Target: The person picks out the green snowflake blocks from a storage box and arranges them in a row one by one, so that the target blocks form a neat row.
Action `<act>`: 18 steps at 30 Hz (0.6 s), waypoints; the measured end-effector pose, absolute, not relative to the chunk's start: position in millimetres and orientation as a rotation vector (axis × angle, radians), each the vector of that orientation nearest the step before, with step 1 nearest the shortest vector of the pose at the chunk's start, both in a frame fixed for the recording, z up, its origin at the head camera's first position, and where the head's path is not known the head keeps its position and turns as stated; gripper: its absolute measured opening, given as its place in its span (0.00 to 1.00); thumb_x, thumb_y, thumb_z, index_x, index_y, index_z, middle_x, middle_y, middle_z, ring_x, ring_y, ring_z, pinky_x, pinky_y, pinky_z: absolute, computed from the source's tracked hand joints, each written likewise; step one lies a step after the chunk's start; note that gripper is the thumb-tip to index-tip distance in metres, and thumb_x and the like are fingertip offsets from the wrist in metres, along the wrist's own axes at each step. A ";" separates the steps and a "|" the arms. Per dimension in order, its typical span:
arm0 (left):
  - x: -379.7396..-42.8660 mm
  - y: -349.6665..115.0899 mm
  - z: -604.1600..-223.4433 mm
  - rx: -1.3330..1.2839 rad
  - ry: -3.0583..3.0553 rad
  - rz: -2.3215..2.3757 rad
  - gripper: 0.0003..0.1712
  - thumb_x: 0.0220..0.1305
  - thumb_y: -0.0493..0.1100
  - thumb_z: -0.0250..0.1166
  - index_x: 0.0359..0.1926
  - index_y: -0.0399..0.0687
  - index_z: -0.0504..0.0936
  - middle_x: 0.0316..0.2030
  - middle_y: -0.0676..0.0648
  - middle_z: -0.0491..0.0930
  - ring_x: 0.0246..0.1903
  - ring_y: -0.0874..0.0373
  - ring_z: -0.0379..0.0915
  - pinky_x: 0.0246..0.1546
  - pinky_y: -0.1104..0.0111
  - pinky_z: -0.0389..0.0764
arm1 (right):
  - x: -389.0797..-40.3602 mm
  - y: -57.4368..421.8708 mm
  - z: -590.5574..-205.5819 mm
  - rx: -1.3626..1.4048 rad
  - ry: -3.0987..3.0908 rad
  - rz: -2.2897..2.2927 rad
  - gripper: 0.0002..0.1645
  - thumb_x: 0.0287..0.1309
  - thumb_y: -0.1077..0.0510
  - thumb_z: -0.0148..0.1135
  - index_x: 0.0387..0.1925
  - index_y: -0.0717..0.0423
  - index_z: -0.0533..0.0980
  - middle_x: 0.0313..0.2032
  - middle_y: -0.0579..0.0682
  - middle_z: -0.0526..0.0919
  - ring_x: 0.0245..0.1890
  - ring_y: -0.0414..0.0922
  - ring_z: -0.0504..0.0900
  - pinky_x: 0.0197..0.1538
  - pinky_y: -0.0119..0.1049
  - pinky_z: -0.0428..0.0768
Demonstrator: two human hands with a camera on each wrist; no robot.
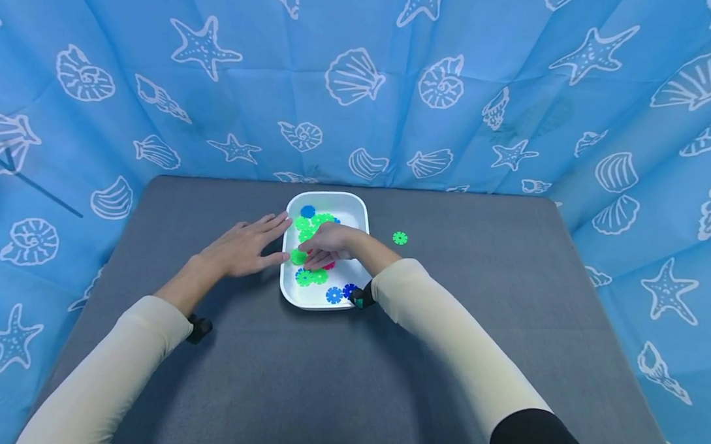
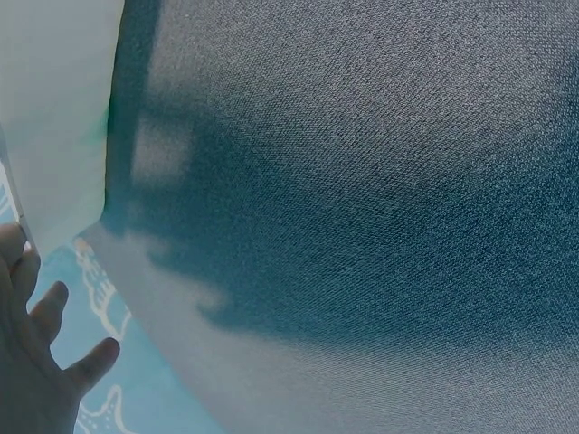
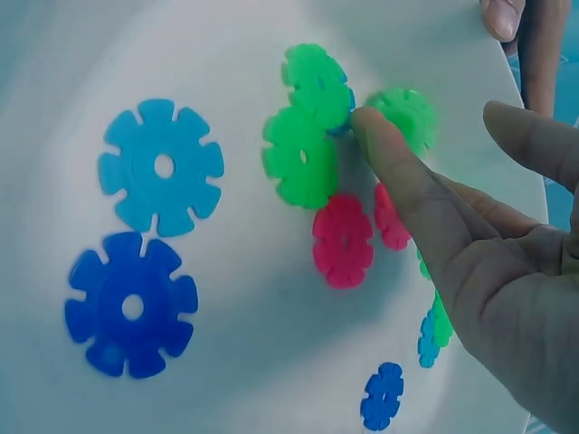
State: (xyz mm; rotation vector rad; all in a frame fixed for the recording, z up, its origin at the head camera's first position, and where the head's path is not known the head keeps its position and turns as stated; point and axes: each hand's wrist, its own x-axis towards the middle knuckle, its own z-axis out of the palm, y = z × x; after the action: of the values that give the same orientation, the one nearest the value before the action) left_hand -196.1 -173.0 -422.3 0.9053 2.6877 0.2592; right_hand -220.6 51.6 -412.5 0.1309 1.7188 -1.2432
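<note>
A white tray (image 1: 353, 212) holds several notched plastic discs in green, blue and pink. My right hand (image 1: 329, 244) reaches into it with extended fingers, over the discs. In the right wrist view the index fingertip is beside a blurred green disc (image 3: 404, 117), and the thumb stands apart. Two pink discs, one of them (image 3: 344, 242) fully visible, lie under that hand. My left hand (image 1: 247, 245) has its fingers straight at the tray's left rim; the left wrist view shows it only at the edge. Some discs are hidden behind the right hand.
One green disc (image 1: 400, 238) lies outside the tray on the grey tabletop (image 1: 481, 276). Near the tray's front edge are a light blue disc (image 3: 161, 167) and a dark blue disc (image 3: 132, 306). A blue curtain (image 1: 388, 136) with shell prints surrounds the table's back and sides.
</note>
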 end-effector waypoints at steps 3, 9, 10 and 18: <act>-196.5 -173.4 -422.9 0.907 2.686 0.259 0.47 0.71 0.67 0.52 0.79 0.50 0.47 0.78 0.44 0.45 0.76 0.42 0.40 0.67 0.36 0.52 | -221.4 48.9 -414.6 0.147 1.705 -1.251 0.23 0.72 0.56 0.57 0.57 0.71 0.73 0.53 0.68 0.81 0.55 0.57 0.82 0.59 0.44 0.78; -196.6 -173.8 -422.8 0.896 2.684 0.266 0.47 0.71 0.66 0.52 0.79 0.50 0.48 0.78 0.44 0.45 0.76 0.42 0.40 0.67 0.35 0.51 | -223.4 44.8 -419.2 0.149 1.689 -1.264 0.21 0.72 0.55 0.56 0.54 0.70 0.75 0.53 0.67 0.82 0.56 0.56 0.81 0.59 0.43 0.78; -196.6 -173.6 -422.7 0.895 2.684 0.268 0.47 0.71 0.66 0.52 0.79 0.50 0.48 0.78 0.43 0.45 0.76 0.42 0.40 0.67 0.35 0.51 | -224.0 44.2 -419.9 0.150 1.688 -1.264 0.21 0.72 0.55 0.56 0.53 0.70 0.76 0.53 0.67 0.82 0.56 0.56 0.81 0.58 0.43 0.78; -196.8 -172.5 -422.7 0.884 2.682 0.264 0.47 0.71 0.66 0.52 0.80 0.51 0.47 0.78 0.43 0.45 0.76 0.42 0.40 0.67 0.35 0.51 | -227.0 37.8 -423.0 0.203 1.644 -1.295 0.21 0.73 0.54 0.56 0.53 0.70 0.77 0.52 0.66 0.82 0.55 0.55 0.82 0.58 0.42 0.79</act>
State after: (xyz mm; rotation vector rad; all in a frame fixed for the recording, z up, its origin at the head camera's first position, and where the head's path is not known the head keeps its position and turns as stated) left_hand -196.8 -172.5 -422.7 0.8839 2.6823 0.2641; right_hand -227.0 37.8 -423.0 0.2034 1.6443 -1.2945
